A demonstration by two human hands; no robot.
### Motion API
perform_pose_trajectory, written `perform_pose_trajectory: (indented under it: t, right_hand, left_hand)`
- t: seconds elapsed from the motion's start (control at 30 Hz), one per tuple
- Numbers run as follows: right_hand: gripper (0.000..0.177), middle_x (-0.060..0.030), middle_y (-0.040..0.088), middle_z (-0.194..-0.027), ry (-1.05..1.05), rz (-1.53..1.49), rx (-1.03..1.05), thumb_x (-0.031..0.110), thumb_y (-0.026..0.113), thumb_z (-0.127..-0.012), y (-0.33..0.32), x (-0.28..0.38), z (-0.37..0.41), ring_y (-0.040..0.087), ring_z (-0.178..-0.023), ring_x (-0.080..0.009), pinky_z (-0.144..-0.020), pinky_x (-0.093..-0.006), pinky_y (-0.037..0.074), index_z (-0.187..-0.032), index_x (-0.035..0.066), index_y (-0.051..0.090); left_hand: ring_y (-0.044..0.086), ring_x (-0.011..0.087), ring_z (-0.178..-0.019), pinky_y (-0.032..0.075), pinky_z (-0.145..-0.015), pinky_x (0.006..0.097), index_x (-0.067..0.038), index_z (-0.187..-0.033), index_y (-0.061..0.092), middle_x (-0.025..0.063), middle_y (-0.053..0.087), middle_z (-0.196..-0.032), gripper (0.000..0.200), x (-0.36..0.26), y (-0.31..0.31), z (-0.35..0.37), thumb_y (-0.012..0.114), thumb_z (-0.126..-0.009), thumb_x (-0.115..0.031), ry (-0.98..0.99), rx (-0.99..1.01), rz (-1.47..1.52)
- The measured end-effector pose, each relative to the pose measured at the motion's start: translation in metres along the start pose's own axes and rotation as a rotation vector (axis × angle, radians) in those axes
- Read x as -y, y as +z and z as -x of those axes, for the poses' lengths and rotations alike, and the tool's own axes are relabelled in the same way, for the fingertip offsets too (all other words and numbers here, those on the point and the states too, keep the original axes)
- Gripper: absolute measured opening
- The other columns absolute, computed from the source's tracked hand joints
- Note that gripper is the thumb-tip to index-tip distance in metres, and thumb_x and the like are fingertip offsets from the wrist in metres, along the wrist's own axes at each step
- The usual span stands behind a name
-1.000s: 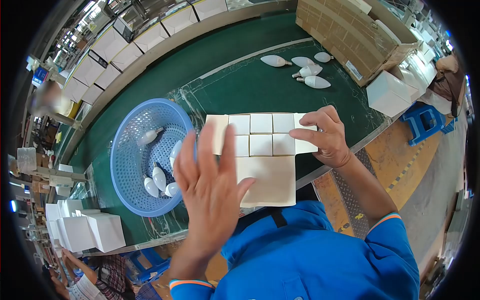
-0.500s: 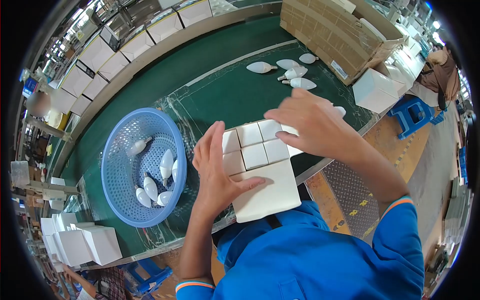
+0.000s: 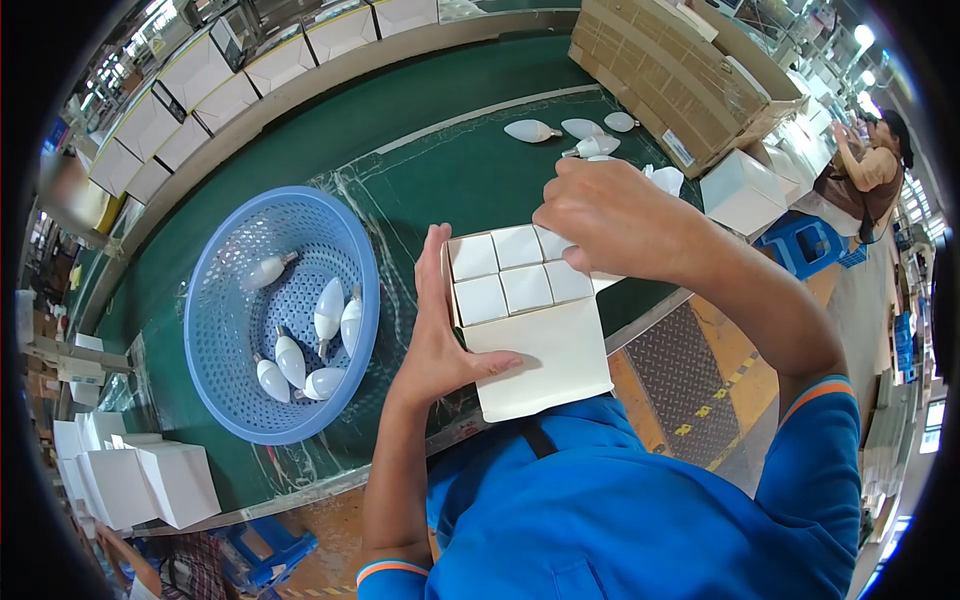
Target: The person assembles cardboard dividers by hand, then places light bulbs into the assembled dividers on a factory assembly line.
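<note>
An open white carton (image 3: 545,365) lies in front of me, its wide lid flap folded toward my body. Several small white boxes (image 3: 527,288) fill it in two rows. My left hand (image 3: 440,340) grips the carton's left side, with the fingers along the wall and the thumb pressed on the flap. Over the carton's far right corner, my right hand (image 3: 610,215) is closed with curled fingers, and its thumb touches the small box there. What is inside those fingers is hidden. Part of a white side flap (image 3: 605,282) shows below the right hand.
A blue basket (image 3: 200,345) with several candle-shaped bulbs (image 3: 290,358) stands left on the green bench. More bulbs (image 3: 532,131) lie at the back near a brown cardboard box (image 3: 660,80). White boxes stand at the bench's left (image 3: 175,485) and right (image 3: 742,192). A person (image 3: 868,175) sits far right.
My right hand has drawn back from over the small boxes to the carton's far right corner, its fingers more curled. My left hand keeps its grip. The view has shifted slightly.
</note>
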State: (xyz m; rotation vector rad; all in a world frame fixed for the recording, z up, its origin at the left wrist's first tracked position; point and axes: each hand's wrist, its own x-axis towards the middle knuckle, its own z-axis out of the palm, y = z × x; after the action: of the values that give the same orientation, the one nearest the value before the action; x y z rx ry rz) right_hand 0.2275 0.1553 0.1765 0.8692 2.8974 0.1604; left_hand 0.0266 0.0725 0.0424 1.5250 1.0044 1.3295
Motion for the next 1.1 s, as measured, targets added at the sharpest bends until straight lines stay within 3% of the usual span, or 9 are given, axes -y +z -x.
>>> perform_pose_trajectory:
  t: [0.07, 0.13, 0.2, 0.3, 0.43, 0.67, 0.77, 0.93, 1.1]
  right_hand:
    - [0.012, -0.0082, 0.062, -0.072, 0.008, 0.009, 0.038, 0.009, 0.069, -0.063, -0.001, 0.001, -0.001, 0.058, -0.079, -0.0238, -0.066, -0.0353, 0.051, -0.073, 0.002, 0.066]
    - [0.010, -0.0077, 0.062, -0.068, -0.061, 0.107, -0.137, 0.008, 0.069, -0.063, 0.004, 0.005, 0.003, 0.059, -0.076, -0.0229, -0.065, -0.0343, 0.051, -0.071, 0.002, 0.065]
    - [0.010, -0.0075, 0.062, -0.067, -0.059, 0.112, -0.142, 0.007, 0.069, -0.063, 0.008, 0.008, 0.004, 0.059, -0.075, -0.0227, -0.065, -0.0335, 0.051, -0.070, 0.002, 0.064]
    - [0.010, -0.0077, 0.061, -0.067, -0.063, 0.121, -0.145, 0.006, 0.069, -0.063, 0.007, 0.009, 0.002, 0.059, -0.074, -0.0224, -0.064, -0.0325, 0.051, -0.071, 0.002, 0.064]
    - [0.011, -0.0086, 0.062, -0.069, -0.087, 0.110, -0.165, 0.006, 0.069, -0.064, 0.009, 0.009, 0.000, 0.058, -0.075, -0.0222, -0.064, -0.0318, 0.051, -0.073, 0.001, 0.064]
    - [0.011, -0.0077, 0.061, -0.069, -0.116, 0.151, -0.209, 0.006, 0.069, -0.066, 0.014, 0.003, 0.001, 0.057, -0.078, -0.0218, -0.064, -0.0326, 0.050, -0.073, 0.002, 0.063]
    - [0.011, -0.0074, 0.063, -0.071, -0.116, -0.005, -0.177, 0.007, 0.068, -0.068, 0.006, -0.004, 0.001, 0.056, -0.077, -0.0228, -0.064, -0.0339, 0.050, -0.078, 0.003, 0.065]
    - [0.018, -0.0078, 0.067, -0.077, -0.164, -0.130, -0.384, 0.010, 0.068, -0.068, 0.008, 0.012, -0.009, 0.055, -0.081, -0.0230, -0.065, -0.0358, 0.050, -0.085, 0.003, 0.068]
    - [0.017, -0.0087, 0.067, -0.077, -0.132, -0.026, -0.095, 0.009, 0.068, -0.068, -0.002, 0.016, -0.020, 0.055, -0.083, -0.0226, -0.065, -0.0341, 0.051, -0.083, 0.002, 0.068]
  left_hand:
    - [0.026, 0.0343, -0.137, 0.023, -0.113, 0.0439, -0.004, -0.150, 0.010, 0.0191, 0.022, -0.150, 0.141, -0.001, -0.001, 0.001, 0.092, -0.043, -0.045, 0.021, 0.021, -0.042]
    - [0.026, 0.0341, -0.138, 0.024, -0.113, 0.0430, -0.003, -0.151, 0.006, 0.0203, 0.020, -0.152, 0.143, -0.004, -0.002, 0.002, 0.093, -0.044, -0.044, 0.043, 0.049, -0.090]
    - [0.030, 0.0362, -0.134, 0.028, -0.110, 0.0457, -0.002, -0.148, 0.016, 0.0193, 0.027, -0.146, 0.136, -0.007, 0.000, 0.002, 0.094, -0.041, -0.029, 0.096, 0.009, -0.347]
    - [0.035, 0.0371, -0.129, 0.032, -0.108, 0.0450, -0.001, -0.146, 0.021, 0.0200, 0.031, -0.142, 0.129, 0.011, 0.006, 0.002, 0.094, -0.043, -0.024, 0.240, -0.098, -0.420]
    - [0.040, 0.0370, -0.123, 0.036, -0.104, 0.0435, 0.000, -0.143, 0.028, 0.0202, 0.038, -0.133, 0.122, 0.015, 0.010, 0.004, 0.094, -0.043, -0.019, 0.253, -0.157, -0.349]
    - [0.040, 0.0322, -0.123, 0.033, -0.106, 0.0402, 0.003, -0.144, 0.026, 0.0165, 0.038, -0.135, 0.122, 0.021, 0.016, 0.006, 0.094, -0.046, -0.024, 0.225, -0.188, -0.387]
    - [0.040, 0.0319, -0.123, 0.033, -0.106, 0.0401, 0.002, -0.144, 0.025, 0.0160, 0.038, -0.135, 0.122, 0.022, 0.016, 0.005, 0.094, -0.047, -0.023, 0.310, -0.187, -0.389]
    - [0.040, 0.0315, -0.123, 0.034, -0.105, 0.0397, 0.002, -0.145, 0.024, 0.0158, 0.037, -0.135, 0.122, 0.023, 0.017, 0.006, 0.094, -0.048, -0.025, 0.303, -0.192, -0.382]
    - [0.042, 0.0374, -0.120, 0.039, -0.102, 0.0435, 0.001, -0.143, 0.025, 0.0210, 0.037, -0.133, 0.118, 0.018, 0.022, 0.007, 0.093, -0.048, -0.015, 0.288, -0.221, -0.365]
